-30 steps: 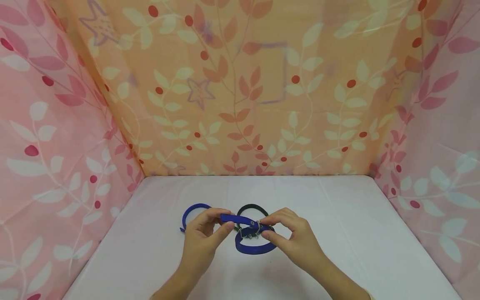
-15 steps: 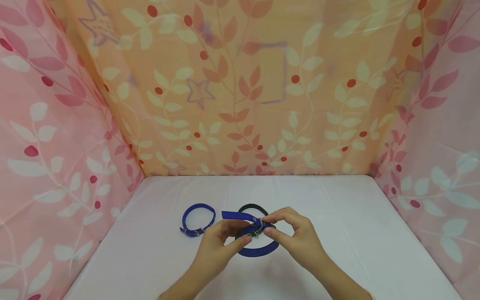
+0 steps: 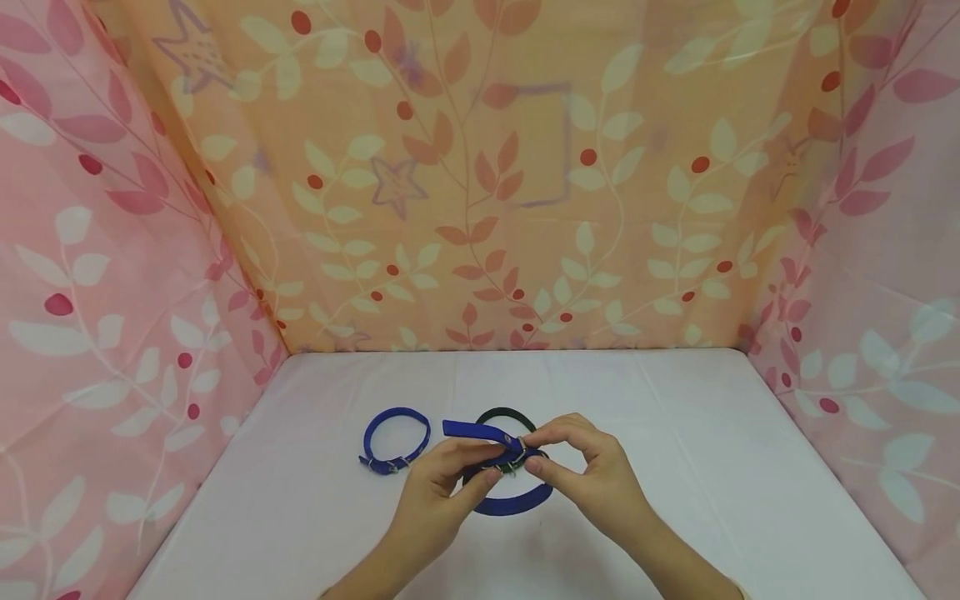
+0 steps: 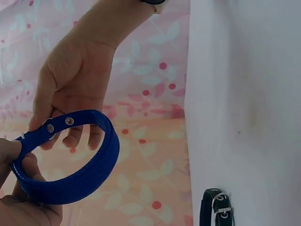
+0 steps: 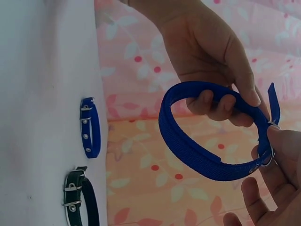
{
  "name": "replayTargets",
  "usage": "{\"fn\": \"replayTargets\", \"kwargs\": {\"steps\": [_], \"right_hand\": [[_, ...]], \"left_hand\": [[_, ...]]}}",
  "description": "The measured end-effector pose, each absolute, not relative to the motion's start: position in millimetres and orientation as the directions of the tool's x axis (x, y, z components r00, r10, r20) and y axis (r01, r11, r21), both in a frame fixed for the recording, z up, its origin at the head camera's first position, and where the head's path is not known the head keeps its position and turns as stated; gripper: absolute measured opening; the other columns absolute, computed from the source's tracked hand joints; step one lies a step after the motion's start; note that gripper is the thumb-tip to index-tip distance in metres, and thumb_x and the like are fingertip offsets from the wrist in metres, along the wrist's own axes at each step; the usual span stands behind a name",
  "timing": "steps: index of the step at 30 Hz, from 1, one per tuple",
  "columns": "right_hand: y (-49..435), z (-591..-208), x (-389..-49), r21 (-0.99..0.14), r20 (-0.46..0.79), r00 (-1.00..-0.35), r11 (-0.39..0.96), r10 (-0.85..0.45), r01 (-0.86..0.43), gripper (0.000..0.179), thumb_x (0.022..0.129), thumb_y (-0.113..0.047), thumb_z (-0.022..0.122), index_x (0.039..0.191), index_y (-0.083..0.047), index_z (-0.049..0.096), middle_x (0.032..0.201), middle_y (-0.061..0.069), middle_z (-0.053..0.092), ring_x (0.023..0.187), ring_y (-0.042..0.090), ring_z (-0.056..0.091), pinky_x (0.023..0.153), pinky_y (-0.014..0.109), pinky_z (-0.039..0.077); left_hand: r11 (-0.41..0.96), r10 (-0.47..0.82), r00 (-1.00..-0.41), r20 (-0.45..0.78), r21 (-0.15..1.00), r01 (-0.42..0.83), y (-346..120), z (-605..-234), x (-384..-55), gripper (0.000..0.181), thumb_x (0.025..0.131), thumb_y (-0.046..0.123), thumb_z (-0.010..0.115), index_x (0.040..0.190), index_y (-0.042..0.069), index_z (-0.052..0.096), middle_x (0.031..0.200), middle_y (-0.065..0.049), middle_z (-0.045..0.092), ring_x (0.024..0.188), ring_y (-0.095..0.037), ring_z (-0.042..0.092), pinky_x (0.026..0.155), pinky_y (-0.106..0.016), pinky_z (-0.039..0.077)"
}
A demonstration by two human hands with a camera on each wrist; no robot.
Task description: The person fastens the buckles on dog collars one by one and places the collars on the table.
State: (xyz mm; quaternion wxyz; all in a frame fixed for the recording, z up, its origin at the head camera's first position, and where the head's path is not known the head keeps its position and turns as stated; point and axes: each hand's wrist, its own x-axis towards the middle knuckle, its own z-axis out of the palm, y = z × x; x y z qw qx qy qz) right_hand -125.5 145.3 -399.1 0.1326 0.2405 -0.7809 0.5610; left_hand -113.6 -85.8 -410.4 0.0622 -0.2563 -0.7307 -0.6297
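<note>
Both hands hold a blue buckled collar (image 3: 513,505) up above the table. The left hand (image 3: 438,492) pinches the strap just left of the buckle, thumb in front and fingers behind. At the metal buckle, the right hand (image 3: 596,467) pinches with thumb and index finger. The strap's free end (image 3: 468,429) sticks out to the left past the buckle. In the right wrist view, the collar (image 5: 188,141) forms a closed loop, and the left hand's fingers (image 5: 225,106) reach inside it. Metal studs (image 4: 69,121) show on the strap in the left wrist view.
On the white table (image 3: 262,500), a second blue collar (image 3: 397,412) lies buckled at the left. A dark green collar (image 3: 504,412) lies behind the held one and is partly hidden. Patterned cloth walls (image 3: 480,250) enclose the back and both sides.
The left hand has let go of the strap's free end and moved right and down to the strap beside the buckle. The right hand has stayed at the buckle.
</note>
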Motion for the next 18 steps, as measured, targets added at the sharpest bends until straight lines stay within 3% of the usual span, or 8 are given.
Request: {"fn": "replayTargets", "kwargs": {"steps": [9,18], "right_hand": [[145.1,-398.0,-125.9,-0.8,0.503,-0.834,0.243,-0.227,-0.548,0.026,0.086,-0.017,0.084,0.108,-0.028,0.077,0.105,-0.011,0.072,0.108,0.013,0.062,0.096,0.032,0.051],[144.6,-398.9,-126.4,-0.767,0.555,-0.802,0.237,-0.223,-0.597,0.023,0.087,-0.013,0.083,0.105,-0.025,0.077,0.103,-0.008,0.072,0.104,0.014,0.063,0.095,0.028,0.051]], "left_hand": [[-0.012,0.29,-0.769,0.57,0.806,0.592,-83.1,-414.3,-115.3,0.026,0.099,-0.002,0.063,0.123,0.002,0.073,0.119,-0.012,0.065,0.113,-0.02,0.067,0.094,-0.029,0.058],[-0.073,0.3,-0.744,0.597,0.792,0.606,-80.9,-415.5,-116.4,0.027,0.099,-0.007,0.059,0.123,-0.001,0.071,0.118,-0.016,0.062,0.113,-0.018,0.065,0.096,-0.026,0.056]]}}
